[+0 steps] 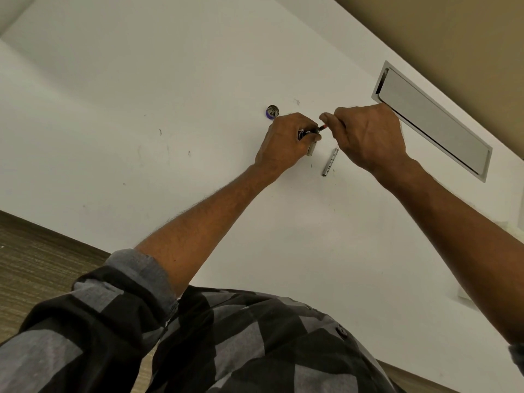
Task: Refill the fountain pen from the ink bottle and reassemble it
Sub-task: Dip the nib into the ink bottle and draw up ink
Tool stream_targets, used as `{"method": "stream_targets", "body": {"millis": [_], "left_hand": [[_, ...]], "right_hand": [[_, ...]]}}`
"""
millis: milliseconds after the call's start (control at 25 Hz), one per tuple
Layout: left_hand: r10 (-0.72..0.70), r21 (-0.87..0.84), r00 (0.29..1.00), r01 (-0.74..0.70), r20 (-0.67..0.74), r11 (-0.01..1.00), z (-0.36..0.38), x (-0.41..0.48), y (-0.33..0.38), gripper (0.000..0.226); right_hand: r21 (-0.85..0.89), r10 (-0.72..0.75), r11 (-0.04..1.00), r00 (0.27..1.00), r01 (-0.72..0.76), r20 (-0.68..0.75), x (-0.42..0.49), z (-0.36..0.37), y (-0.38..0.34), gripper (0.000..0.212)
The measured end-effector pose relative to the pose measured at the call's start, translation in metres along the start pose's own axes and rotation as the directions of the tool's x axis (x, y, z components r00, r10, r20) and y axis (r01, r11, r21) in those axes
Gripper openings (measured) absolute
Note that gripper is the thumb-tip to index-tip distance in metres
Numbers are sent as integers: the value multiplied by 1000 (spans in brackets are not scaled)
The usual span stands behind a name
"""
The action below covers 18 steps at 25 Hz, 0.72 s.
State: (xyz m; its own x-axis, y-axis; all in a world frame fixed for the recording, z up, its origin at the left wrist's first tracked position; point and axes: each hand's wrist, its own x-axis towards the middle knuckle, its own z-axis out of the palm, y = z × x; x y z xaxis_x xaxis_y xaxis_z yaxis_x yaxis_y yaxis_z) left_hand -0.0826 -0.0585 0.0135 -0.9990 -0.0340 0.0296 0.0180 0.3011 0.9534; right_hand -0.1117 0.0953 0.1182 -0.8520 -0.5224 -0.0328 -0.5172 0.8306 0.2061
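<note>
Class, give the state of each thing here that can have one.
Ink bottle: open, gripped by left hand.
Bottle cap: off, lying on the table.
Red-tipped pen part: pinched by right hand, at bottle's mouth.
Long silver pen tube: detached, lying flat.
Short silver tube: lying by left hand.

Grey-and-black checked shirt (226,336), left sleeve (141,276) rolled well back from the fingers (304,123), dark button (342,331)

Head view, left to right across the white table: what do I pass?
Round purple bottle cap → dark ink bottle in the grip of the left hand → silver metal pen tube lying flat → rectangular grey hatch.
</note>
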Motion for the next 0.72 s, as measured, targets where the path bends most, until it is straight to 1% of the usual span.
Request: {"method": "stream_targets", "body": {"millis": [40,120,200,400,560,720], "left_hand": [[1,3,1000,-1,1,1000,-1,0,0,18],[-1,6,1000,1,2,1000,-2,1,-1,19],[-10,3,1000,10,8,1000,-2,1,-3,19],[33,20,999,-33,3,999,2,-1,-3,14],[24,13,1000,-24,2,1000,1,0,-1,15],[15,3,1000,-15,-5,1000,-2,0,1,18]], "right_hand": [[44,5,999,1000,-5,-7,-1,-1,0,53],[107,-26,994,999,29,-34,-3,-3,1,37],[84,-65,994,997,68,-39,-3,-3,2,28],[36,-50,998,998,51,-36,1,1,3,36],[20,-22,1000,1000,23,-19,1,1,1,39],[46,-12,999,999,14,-47,-3,-4,1,37]]}}
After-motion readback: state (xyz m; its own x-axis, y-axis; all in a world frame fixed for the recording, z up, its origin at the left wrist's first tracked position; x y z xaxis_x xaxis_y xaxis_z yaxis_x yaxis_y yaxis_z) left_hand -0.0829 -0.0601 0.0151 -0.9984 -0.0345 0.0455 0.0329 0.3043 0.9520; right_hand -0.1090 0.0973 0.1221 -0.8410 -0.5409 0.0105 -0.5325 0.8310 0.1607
